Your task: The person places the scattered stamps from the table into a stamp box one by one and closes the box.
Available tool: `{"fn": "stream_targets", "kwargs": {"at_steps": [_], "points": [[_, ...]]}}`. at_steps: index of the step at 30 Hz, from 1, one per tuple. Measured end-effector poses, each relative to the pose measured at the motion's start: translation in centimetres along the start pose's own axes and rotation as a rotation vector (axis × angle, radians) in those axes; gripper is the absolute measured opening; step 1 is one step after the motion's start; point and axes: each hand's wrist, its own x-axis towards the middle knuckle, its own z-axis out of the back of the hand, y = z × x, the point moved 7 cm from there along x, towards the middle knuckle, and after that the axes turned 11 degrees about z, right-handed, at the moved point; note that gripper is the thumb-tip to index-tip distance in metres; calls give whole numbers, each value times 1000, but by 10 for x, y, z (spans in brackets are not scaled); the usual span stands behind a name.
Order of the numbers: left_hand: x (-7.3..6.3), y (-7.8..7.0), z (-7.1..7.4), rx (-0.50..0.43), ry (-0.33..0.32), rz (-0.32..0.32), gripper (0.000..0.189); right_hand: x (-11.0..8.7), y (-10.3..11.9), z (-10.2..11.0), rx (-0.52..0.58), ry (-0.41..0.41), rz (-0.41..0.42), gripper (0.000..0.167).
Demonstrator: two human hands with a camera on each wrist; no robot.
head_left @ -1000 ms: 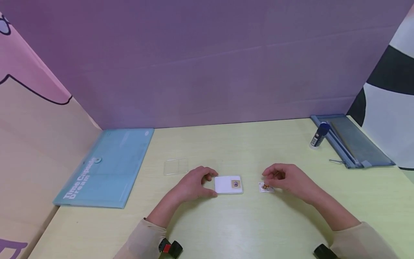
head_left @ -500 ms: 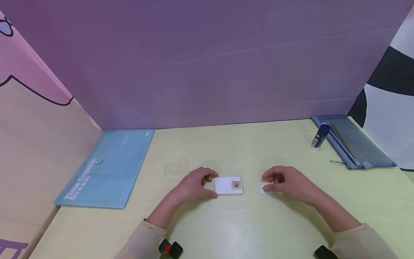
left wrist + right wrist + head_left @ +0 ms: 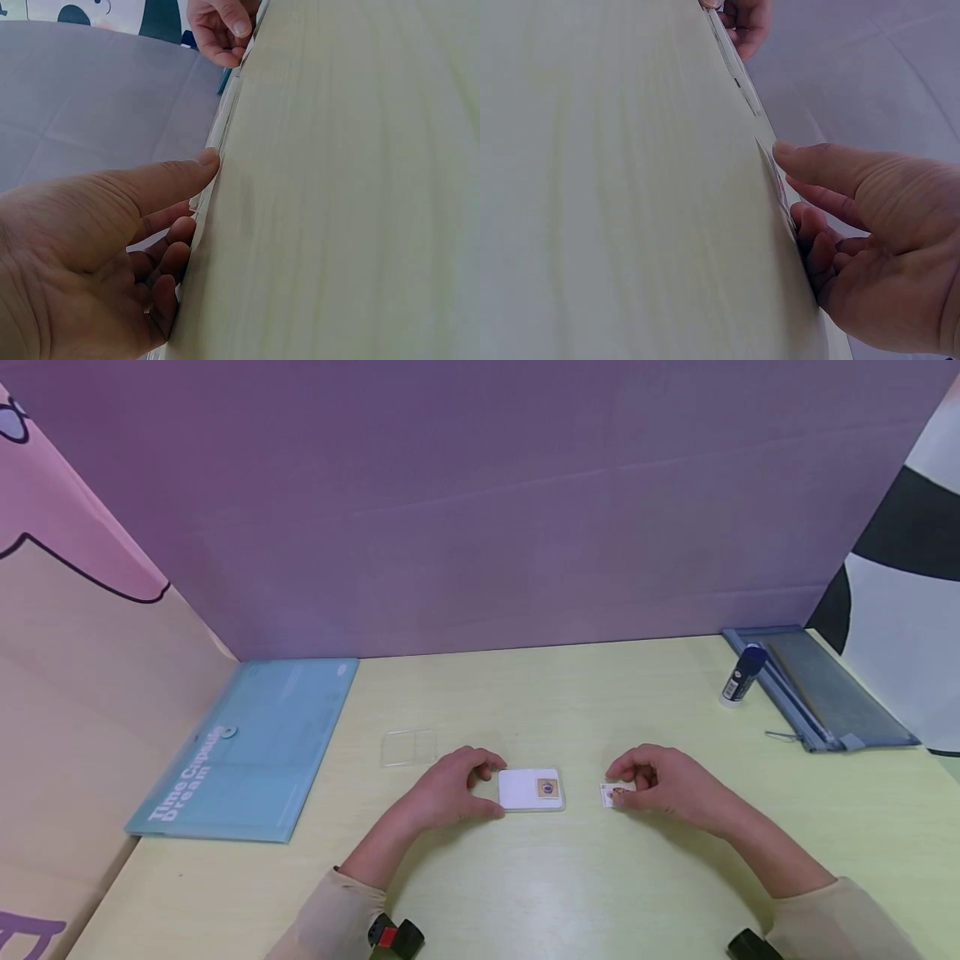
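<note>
My left hand (image 3: 453, 789) grips the left end of a flat white rectangular case (image 3: 520, 790), thumb at its near corner and index finger at the far one. On the case's right part sits a small tan square picture (image 3: 547, 788) with a dark round motif. To the right, my right hand (image 3: 675, 787) pinches a small white stamp-like picture card (image 3: 607, 795) with an orange print, partly covered by the thumb. In the right wrist view this card (image 3: 774, 176) stands slightly off the tabletop at one edge, close to the thumb. The case is edge-on in the left wrist view.
A clear plastic lid-like rectangle (image 3: 408, 747) lies behind my left hand. At the left is a blue document folder (image 3: 255, 760). A glue stick (image 3: 741, 677) stands at the back right beside a blue-edged mesh pouch (image 3: 840, 693). A purple panel (image 3: 525, 527) closes off the back.
My right thumb has shifted slightly over the small card, covering its print and then uncovering part of it. The left hand and the white case have kept their place.
</note>
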Motion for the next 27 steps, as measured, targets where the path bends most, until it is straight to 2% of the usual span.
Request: {"fn": "stream_targets", "kwargs": {"at_steps": [11, 27], "points": [[-1, 0, 0, -2, 2, 6, 51, 0, 1, -1, -71, 5, 18, 30], [0, 1, 0, -4, 0, 14, 50, 1, 3, -2, -113, 8, 28, 26]]}}
